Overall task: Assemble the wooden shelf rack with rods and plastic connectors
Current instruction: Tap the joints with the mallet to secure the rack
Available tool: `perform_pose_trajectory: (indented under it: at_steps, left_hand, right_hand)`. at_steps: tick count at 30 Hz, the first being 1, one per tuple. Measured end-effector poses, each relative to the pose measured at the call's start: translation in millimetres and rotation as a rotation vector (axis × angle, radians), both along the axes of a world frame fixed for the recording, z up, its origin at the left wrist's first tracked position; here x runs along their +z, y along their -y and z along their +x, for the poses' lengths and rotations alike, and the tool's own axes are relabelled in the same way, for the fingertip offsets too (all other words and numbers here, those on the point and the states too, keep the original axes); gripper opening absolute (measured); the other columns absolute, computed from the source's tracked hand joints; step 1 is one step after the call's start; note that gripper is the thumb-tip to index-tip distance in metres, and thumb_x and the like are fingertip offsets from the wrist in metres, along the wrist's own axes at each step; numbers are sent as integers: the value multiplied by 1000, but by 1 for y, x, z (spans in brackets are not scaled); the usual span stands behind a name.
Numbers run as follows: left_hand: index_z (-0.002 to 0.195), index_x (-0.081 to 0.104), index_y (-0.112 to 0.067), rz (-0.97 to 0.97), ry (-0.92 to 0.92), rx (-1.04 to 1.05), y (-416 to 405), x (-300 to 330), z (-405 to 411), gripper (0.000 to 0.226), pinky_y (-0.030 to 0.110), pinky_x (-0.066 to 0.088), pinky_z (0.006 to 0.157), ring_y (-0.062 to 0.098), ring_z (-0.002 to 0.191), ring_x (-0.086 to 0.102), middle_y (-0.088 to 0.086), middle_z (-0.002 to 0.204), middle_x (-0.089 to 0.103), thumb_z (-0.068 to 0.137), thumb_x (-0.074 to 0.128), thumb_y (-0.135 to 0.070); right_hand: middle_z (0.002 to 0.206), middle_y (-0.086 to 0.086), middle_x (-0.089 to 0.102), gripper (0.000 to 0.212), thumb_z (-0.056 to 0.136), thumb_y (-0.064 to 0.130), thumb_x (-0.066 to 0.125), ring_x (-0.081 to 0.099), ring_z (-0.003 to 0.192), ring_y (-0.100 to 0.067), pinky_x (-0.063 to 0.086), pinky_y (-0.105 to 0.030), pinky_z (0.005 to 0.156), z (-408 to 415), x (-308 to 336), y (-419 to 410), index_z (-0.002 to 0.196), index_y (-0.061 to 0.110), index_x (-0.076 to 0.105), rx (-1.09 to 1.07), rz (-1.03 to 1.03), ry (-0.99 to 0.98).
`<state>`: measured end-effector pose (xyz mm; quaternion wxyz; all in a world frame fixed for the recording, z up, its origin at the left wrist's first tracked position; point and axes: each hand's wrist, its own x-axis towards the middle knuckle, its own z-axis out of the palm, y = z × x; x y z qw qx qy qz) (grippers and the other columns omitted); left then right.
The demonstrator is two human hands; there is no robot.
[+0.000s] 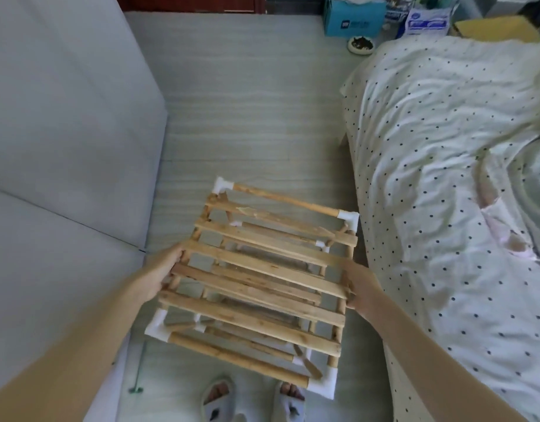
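The pale slatted wooden shelf rack with white plastic corner connectors (262, 281) hangs above the grey wood-grain floor (247, 117), between both hands. The left hand (162, 272) grips its left side rail, the right hand (358, 287) its right rail. Its slats run crosswise from hand to hand, each hand equally near.

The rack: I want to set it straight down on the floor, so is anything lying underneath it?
Mostly bare floor shows around the rack, which the left hand and right hand grip by its sides. Only the slippered feet sit under its near edge; the bed flanks its right.
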<state>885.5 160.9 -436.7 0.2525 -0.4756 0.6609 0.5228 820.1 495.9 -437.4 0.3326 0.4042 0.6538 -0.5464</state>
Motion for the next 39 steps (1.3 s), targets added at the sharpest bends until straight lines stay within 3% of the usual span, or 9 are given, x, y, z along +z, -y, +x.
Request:
perform_pose_trajectory:
  at_steps: [3,5,7,12,17,24,30,34,39]
  left_hand:
    - [87,59,-21,27,34,110,1,25,-2,34,40,43,87,27,92,51,4,94,55,92,44,-52]
    - [83,58,-21,21,22,137,2,50,-10,35,35,43,74,25,85,53,7,90,57,95,40,-49]
    - [85,58,-20,15,16,173,6,78,-20,39,32,41,73,24,82,53,7,87,56,98,33,-47]
    - [92,56,-16,-8,2,164,22,156,-55,41,29,40,57,22,76,55,6,88,56,96,35,-51]
    - [97,58,-9,59,-76,219,56,220,-107,40,30,43,60,23,72,53,10,87,57,94,44,-47]
    - [99,59,-8,103,-154,312,115,269,-209,45,30,42,66,22,75,49,11,90,54,96,39,-49]
    - [91,58,-12,89,-217,371,155,302,-330,43,31,41,68,23,75,50,9,86,54,95,40,-50]
    - [93,57,-9,65,-255,443,176,317,-419,42,30,38,66,22,68,47,9,77,52,97,39,-46]
    - [102,54,-3,15,-299,527,207,328,-536,46,31,33,74,21,61,39,8,70,46,98,36,-46]
  right_hand:
    - [86,-8,58,16,91,28,55,53,75,-23,43,-35,72,-26,25,3,95,14,61,34,-49,14]
    - [85,-8,58,13,90,27,57,55,76,-23,46,-35,72,-46,49,7,89,14,60,82,-83,17]
    - [89,-8,59,12,90,27,58,56,81,-24,46,-38,77,-66,77,10,89,15,59,127,-111,27]
    - [107,-13,56,24,88,31,60,53,102,-31,44,-43,84,-124,149,22,102,12,54,222,-146,27]
    - [93,-12,55,27,86,34,62,52,82,-26,42,-34,63,-198,216,57,96,10,55,242,-176,7]
    - [102,-12,57,41,83,50,60,54,91,-29,43,-40,78,-330,282,127,101,13,56,313,-196,-28]
    - [89,-10,56,41,85,52,56,52,77,-24,41,-34,67,-459,323,181,95,13,56,358,-188,-122]
    - [97,-11,55,42,85,52,54,52,87,-27,38,-40,83,-561,335,210,96,12,53,382,-214,-148]
    - [116,-12,53,54,85,55,54,49,109,-30,38,-41,88,-701,342,263,115,12,51,505,-209,-205]
